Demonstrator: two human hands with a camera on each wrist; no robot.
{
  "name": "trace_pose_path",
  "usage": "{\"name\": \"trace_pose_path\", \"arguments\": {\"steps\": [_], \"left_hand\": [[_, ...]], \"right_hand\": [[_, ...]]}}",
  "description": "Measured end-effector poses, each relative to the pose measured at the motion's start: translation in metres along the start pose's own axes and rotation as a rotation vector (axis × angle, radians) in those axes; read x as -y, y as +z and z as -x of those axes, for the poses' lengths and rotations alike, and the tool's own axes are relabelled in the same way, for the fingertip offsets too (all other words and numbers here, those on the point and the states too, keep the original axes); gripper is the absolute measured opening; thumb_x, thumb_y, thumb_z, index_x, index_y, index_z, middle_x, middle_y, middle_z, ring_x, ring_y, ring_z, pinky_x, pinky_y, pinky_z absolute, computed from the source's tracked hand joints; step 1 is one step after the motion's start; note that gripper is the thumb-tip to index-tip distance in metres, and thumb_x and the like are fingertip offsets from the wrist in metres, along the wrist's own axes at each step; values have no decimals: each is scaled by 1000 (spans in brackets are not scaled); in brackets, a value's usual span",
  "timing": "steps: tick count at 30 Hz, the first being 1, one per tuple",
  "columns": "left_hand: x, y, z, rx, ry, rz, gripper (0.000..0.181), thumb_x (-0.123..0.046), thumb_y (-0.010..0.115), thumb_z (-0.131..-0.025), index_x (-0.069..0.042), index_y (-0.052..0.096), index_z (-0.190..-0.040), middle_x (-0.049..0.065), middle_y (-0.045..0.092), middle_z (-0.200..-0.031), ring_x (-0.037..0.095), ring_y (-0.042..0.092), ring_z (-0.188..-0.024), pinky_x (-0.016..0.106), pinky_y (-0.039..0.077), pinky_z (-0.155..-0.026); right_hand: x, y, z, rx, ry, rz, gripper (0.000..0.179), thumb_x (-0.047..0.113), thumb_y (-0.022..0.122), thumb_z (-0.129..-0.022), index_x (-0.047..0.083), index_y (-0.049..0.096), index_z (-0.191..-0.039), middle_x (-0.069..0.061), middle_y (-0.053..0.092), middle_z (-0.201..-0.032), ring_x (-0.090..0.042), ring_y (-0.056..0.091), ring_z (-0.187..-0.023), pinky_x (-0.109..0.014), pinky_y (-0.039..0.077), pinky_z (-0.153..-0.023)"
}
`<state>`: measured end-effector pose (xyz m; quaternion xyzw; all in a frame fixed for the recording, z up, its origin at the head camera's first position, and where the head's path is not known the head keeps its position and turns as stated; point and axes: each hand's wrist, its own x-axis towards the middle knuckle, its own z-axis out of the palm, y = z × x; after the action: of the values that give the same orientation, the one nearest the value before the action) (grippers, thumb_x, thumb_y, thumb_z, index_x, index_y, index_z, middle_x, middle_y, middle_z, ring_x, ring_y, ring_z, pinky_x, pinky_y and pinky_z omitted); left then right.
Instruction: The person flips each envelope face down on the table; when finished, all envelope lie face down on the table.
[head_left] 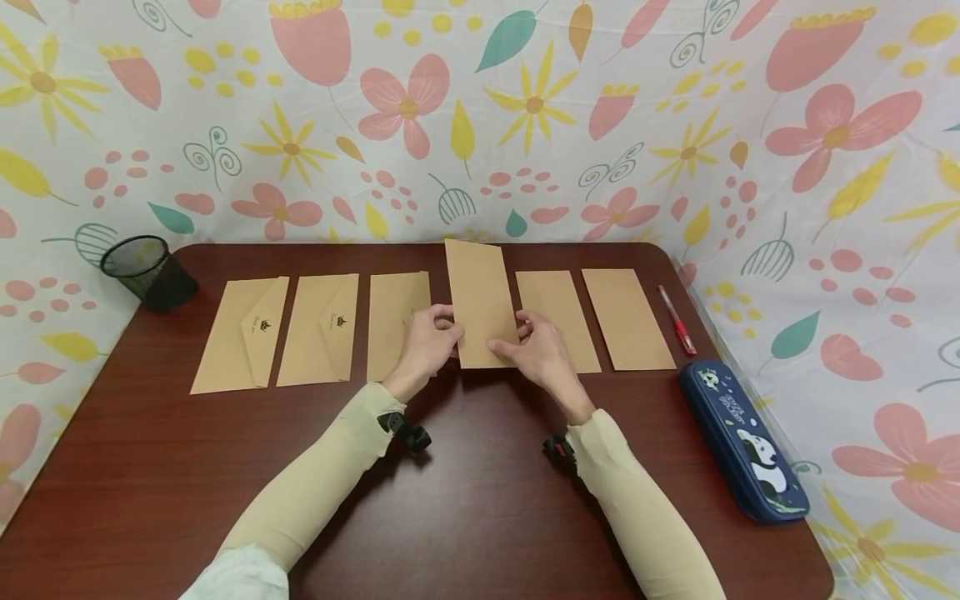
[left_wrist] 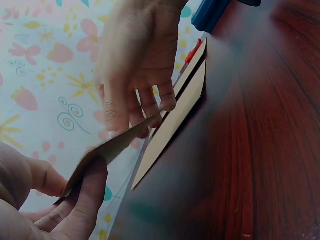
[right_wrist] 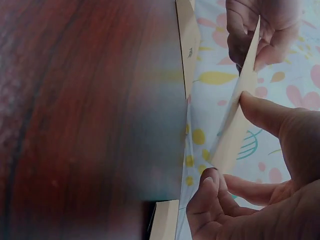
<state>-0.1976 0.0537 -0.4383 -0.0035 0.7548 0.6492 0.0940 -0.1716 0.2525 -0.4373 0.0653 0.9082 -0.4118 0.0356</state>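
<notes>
A brown paper envelope is held up off the table between both hands, its plain side showing in the head view. My left hand pinches its left edge, thumb on one face and fingers on the other. On the opposite edge, my right hand grips low down, the thumb lying across the front. The left wrist view shows the envelope tilted and nearly edge-on. Partly behind my left hand lies another envelope; one more envelope lies just behind my right hand.
Two envelopes with crown-printed flaps lie at left, below a black mesh pen cup. On the right are a plain envelope, a red pen and a blue panda pencil case. Flowered cloth borders the dark wooden table.
</notes>
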Motion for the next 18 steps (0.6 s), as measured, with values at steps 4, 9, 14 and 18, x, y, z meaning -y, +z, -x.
{"name": "trace_pose_path", "arguments": {"steps": [4, 9, 14, 18], "left_hand": [[1, -2, -1, 0, -6, -95, 40, 0, 63, -96, 4, 70, -135, 12, 78, -91, 11, 68, -61, 24, 59, -58], [5, -5, -7, 22, -7, -388, 52, -10, 67, -95, 3, 65, -145, 15, 83, -98, 15, 76, -61, 32, 61, -76], [33, -2, -31, 40, 4, -562, 53, -18, 68, -89, 2, 70, -139, 2, 78, -67, 13, 74, -55, 38, 61, -96], [50, 1, -48, 60, 8, -608, 19, -17, 68, -87, -4, 77, -96, -3, 70, -54, 14, 72, -50, 33, 59, -66]], "right_hand": [[-1, 2, -3, -22, 14, 8, 76, 38, 86, -93, 3, 57, -153, -15, 65, -119, -29, 60, -105, -40, 50, -91], [-1, 5, -6, -32, 5, 65, 73, 36, 83, -93, -3, 58, -150, -18, 67, -117, -30, 62, -104, -42, 52, -90], [-15, 15, -23, -4, 51, 103, 77, 38, 82, -91, -1, 58, -152, -21, 66, -139, -34, 64, -120, -50, 55, -103], [-35, 27, -42, 37, 78, 146, 79, 42, 81, -90, 1, 57, -154, -23, 58, -153, -38, 61, -131, -53, 54, -111]]}}
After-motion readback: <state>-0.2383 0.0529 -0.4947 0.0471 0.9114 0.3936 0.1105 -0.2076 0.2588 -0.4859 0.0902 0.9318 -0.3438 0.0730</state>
